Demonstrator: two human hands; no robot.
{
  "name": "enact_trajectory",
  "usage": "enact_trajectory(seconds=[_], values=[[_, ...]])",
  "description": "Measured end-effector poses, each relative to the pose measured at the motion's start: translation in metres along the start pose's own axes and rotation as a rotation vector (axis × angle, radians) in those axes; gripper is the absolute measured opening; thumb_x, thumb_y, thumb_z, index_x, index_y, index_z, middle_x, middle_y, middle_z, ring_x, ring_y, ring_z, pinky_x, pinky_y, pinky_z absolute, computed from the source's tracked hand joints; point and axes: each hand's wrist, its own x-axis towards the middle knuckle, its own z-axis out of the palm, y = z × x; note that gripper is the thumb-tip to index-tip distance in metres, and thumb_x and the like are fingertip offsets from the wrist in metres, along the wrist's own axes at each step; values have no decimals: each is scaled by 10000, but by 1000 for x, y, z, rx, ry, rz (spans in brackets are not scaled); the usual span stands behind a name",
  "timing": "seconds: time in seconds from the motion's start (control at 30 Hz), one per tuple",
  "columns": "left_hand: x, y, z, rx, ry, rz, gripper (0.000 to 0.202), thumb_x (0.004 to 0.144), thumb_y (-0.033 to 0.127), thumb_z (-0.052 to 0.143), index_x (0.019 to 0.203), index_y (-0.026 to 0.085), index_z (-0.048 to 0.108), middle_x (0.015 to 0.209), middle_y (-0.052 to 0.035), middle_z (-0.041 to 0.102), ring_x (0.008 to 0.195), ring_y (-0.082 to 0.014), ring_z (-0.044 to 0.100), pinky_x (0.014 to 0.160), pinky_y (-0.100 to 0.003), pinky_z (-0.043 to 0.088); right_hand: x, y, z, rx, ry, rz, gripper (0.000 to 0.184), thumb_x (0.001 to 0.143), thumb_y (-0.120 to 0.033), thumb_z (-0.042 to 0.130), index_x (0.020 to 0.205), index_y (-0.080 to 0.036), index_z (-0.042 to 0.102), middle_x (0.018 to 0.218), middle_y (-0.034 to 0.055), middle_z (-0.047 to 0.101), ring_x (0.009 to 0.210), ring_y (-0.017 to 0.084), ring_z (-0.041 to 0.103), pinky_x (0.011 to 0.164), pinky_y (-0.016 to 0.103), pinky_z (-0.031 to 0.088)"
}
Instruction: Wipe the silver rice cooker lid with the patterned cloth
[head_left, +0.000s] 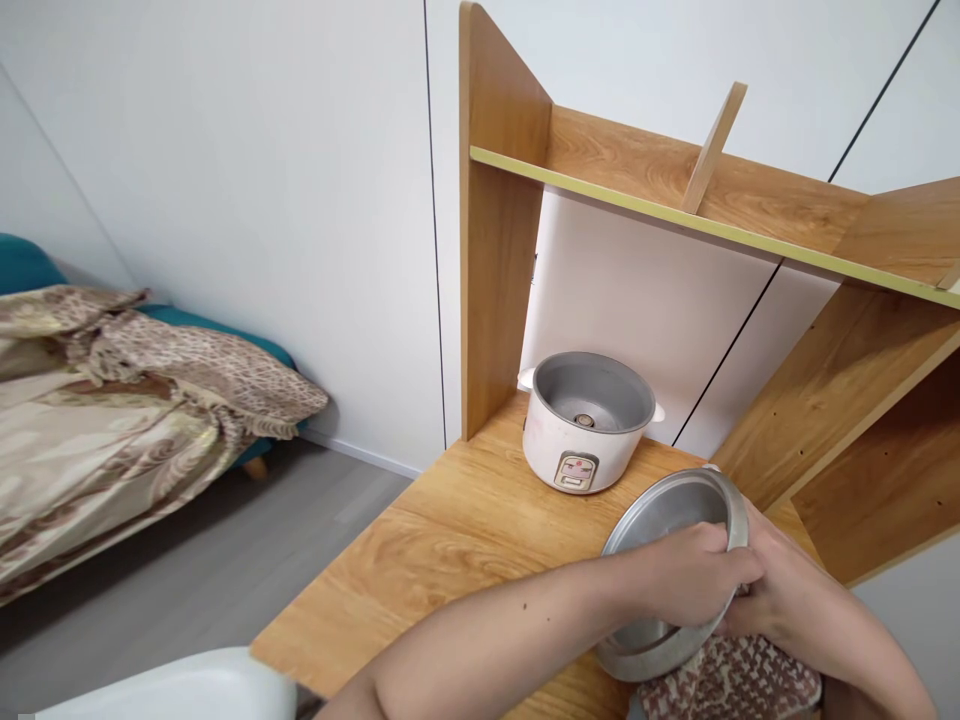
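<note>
A silvery metal inner pot (660,500) is tilted on its side over the wooden desk, its opening facing left. My left hand (697,575) reaches across from the left and closes over the pot's near right rim, its fingers inside and thumb outside. Behind the rim on the right, my right hand (769,570) holds the pot from its outer side; most of its fingers are hidden, with a fingertip showing at the top rim. Beyond the pot stands a white rice cooker body (544,440), lidless, its grey inside bare with a round sensor at the bottom.
Wooden shelving (499,290) rises from the back of the desk (405,560). Under the pot is brown-and-white patterned cloth (742,680). A white chair back (187,690) is at the bottom left. Farther left stands a teal sofa (19,260) with a patterned cover (112,400).
</note>
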Motion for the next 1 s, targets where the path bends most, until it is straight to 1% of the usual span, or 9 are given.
enact_trajectory(seconds=[0.1,0.2,0.37,0.47,0.57,0.7,0.77,0.87,1.0], values=[[-1,7,-3,150,-43,-10,363,1101,512,582,823,281,553,886,-45,598,946,-296,603,951,-491,577,0,-5,-2,-4,0,5,601,604,-293,814,1194,-294,698,1301,57,745,1231,370,712,1139,524,629],[-2,14,-7,223,-61,14,341,1126,475,534,848,280,568,921,-53,636,966,-298,638,941,-483,595,1,-8,-2,-31,14,14,577,621,-321,826,1178,-295,681,1276,60,744,1219,380,725,1148,549,633],[0,10,-10,359,-79,117,196,1071,390,569,928,283,650,919,-49,648,946,-295,654,874,-460,575,1,-10,-1,-29,13,8,611,629,-336,827,1214,-292,659,1311,83,753,1232,387,751,1106,531,647],[1,9,-9,323,-67,73,175,1042,403,587,922,281,628,940,-53,641,965,-300,647,879,-461,569,1,-13,-1,-29,15,0,629,619,-330,813,1227,-288,659,1317,92,755,1240,394,759,1104,530,653],[0,11,-8,259,-84,13,278,1080,468,584,870,285,576,943,-53,654,980,-301,643,909,-472,564,0,-14,-1,-44,21,-4,648,609,-322,832,1234,-288,663,1328,94,757,1267,401,756,1124,529,649],[-2,15,-8,156,-52,-19,300,1073,502,590,871,282,618,948,-52,637,986,-307,617,998,-499,553,2,-13,-1,-17,6,17,656,621,-345,832,1249,-276,659,1328,105,762,1266,409,768,1121,541,652],[-3,16,-7,118,-31,-39,299,1076,508,583,884,282,623,925,-45,601,958,-298,596,972,-481,550,2,-13,-1,-10,8,15,673,621,-346,838,1264,-272,656,1330,108,766,1269,413,774,1122,545,655],[-3,17,-7,168,-58,-4,236,1074,444,562,903,282,588,932,-43,592,953,-289,594,916,-455,541,3,-13,-2,-15,9,6,657,620,-333,853,1244,-283,654,1320,98,774,1264,407,776,1118,538,662],[-4,19,-8,183,-59,12,220,1053,420,563,882,280,564,909,-49,573,952,-296,579,908,-473,554,2,-12,-2,-32,23,-20,583,647,-332,847,1197,-295,658,1303,89,771,1235,392,767,1104,539,670]])
